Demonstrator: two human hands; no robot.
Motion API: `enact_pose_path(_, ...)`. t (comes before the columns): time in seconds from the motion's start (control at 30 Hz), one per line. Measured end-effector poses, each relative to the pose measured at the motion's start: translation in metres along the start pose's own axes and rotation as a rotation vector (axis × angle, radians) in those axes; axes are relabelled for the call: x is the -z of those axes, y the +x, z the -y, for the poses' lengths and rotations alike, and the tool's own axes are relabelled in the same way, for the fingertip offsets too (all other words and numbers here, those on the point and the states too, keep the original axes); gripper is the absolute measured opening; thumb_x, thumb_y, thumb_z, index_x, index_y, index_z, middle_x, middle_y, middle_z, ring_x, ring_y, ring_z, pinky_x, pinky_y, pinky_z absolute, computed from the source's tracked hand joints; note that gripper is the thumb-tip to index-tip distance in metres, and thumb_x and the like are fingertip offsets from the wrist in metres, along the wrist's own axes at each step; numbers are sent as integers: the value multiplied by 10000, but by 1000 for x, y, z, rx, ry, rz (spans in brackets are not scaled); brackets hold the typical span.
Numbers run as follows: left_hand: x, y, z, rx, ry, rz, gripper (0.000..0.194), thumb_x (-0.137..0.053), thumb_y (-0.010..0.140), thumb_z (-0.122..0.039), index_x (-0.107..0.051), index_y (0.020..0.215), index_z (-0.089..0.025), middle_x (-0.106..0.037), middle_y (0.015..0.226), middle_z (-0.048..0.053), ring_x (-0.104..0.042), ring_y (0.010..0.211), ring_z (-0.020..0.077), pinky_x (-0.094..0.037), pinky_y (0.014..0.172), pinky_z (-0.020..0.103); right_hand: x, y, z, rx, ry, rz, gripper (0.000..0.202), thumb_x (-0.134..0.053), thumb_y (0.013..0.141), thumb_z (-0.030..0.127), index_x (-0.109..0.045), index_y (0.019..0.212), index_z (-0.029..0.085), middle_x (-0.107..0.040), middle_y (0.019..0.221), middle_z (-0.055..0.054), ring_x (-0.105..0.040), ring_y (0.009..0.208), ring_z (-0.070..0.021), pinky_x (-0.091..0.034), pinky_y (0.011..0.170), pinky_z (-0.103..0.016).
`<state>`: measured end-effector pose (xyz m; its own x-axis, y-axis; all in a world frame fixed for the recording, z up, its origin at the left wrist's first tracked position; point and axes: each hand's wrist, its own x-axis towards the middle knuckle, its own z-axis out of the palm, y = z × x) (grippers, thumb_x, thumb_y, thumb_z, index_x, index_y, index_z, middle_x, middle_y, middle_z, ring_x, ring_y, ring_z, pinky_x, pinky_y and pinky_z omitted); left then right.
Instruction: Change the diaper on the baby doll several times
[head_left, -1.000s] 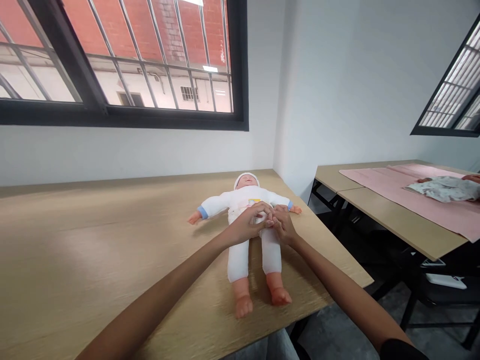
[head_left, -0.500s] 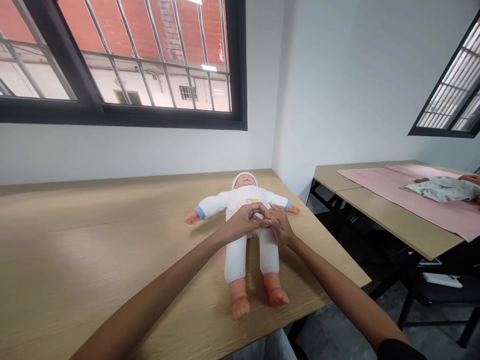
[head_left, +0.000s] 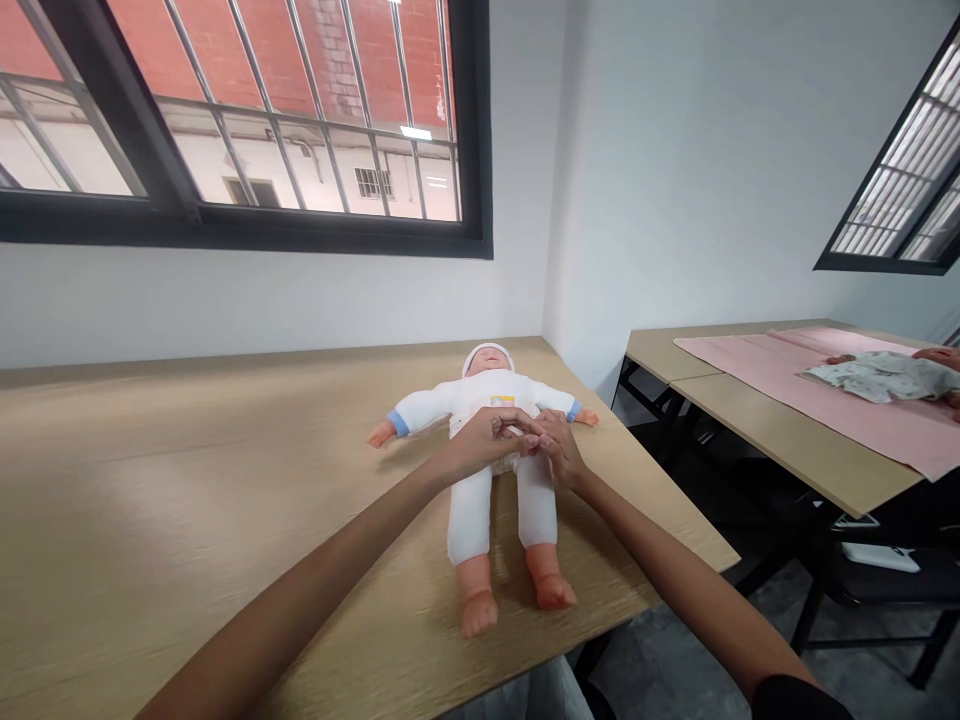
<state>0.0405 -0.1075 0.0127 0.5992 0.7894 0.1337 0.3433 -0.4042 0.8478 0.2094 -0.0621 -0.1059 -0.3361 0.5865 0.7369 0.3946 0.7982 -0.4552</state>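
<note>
A baby doll [head_left: 470,515] in a white suit with blue cuffs and a white cap lies on its back on the wooden table [head_left: 225,480], arms spread and feet toward me. Over its belly, my left hand [head_left: 499,437] has its fingers curved, with the tips meeting my right hand [head_left: 559,445]. The fingers of my right hand are bent and pressed together against the left fingertips. Whatever lies between the fingertips, if anything, is too small to make out.
To the right, across a gap, a second table [head_left: 795,440] carries a pink cloth [head_left: 810,400] and another doll [head_left: 885,376] in pale clothes. Below it stands a black chair [head_left: 885,585] with a white object on it. A barred window is behind.
The curved fingers of my left hand have closed in slightly, narrowing the gap between them and the thumb. The doll lies as before.
</note>
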Motion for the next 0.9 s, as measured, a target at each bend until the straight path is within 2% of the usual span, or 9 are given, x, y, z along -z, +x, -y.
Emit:
enact_pose_path(0.2, -4, 0, 5, -54, 52, -49, 203, -610, 785, -339, -680, 864, -165, -693, 880, 30, -625, 801, 174, -485, 744, 281, 0, 0, 2, 16, 62, -26, 625, -103, 934, 568, -513, 632, 206, -571, 637, -28, -482, 698, -189, -311, 772, -391)
enact_pose_path(0.33, -6, 1, 12, -158, 115, -117, 136, -598, 806, -291, -665, 841, -177, -691, 853, 15, -620, 803, 163, -480, 755, 280, -1, 0, 4, 20, 78, -32, 617, -108, 943, 542, -519, 629, 206, -588, 644, -29, -496, 706, -190, -306, 776, -391)
enact_pose_path(0.43, -6, 3, 19, -320, 184, -172, 92, -600, 823, -253, -638, 814, -170, -671, 815, 6, -612, 784, 147, -470, 781, 282, 0, 0, 6, 0, 79, -15, 604, -110, 944, 532, -524, 649, 207, -599, 653, -30, -499, 711, -191, -306, 794, -394)
enact_pose_path(0.53, -6, 5, 28, -524, 347, -211, 99, -552, 868, -220, -618, 814, -169, -657, 807, 10, -596, 792, 141, -457, 800, 298, 0, 0, 7, 2, 93, -17, 583, -119, 949, 510, -524, 654, 210, -606, 651, -29, -497, 705, -191, -309, 795, -393)
enact_pose_path(0.67, -5, 8, 38, -814, 689, -300, 189, -440, 928, -155, -605, 839, -176, -655, 815, 17, -581, 811, 136, -444, 788, 310, -1, 0, 7, 22, 98, -35, 567, -125, 956, 470, -514, 630, 216, -586, 636, -28, -499, 707, -194, -317, 787, -392)
enact_pose_path(0.77, -4, 9, 41, -1031, 1011, -386, 157, -446, 916, -97, -585, 869, -154, -644, 791, 20, -577, 783, 141, -452, 777, 326, 0, 2, 7, 28, 63, -21, 565, -109, 957, 440, -509, 629, 213, -575, 647, -36, -489, 706, -191, -332, 787, -396)
enact_pose_path(0.83, -4, 9, 42, -1132, 1163, -418, 118, -478, 898, -84, -578, 869, -138, -633, 766, 18, -574, 752, 143, -462, 776, 338, 2, 3, 7, 47, 55, -1, 562, -107, 959, 410, -498, 610, 207, -563, 656, -46, -478, 704, -187, -347, 768, -390)
enact_pose_path(0.9, -5, 9, 42, -1171, 1246, -432, 107, -497, 886, -80, -578, 840, -133, -623, 749, 15, -569, 726, 140, -474, 774, 342, 4, 5, 6, 83, 62, 26, 533, -156, 959, 389, -495, 593, 202, -551, 660, -49, -471, 712, -186, -361, 755, -381)
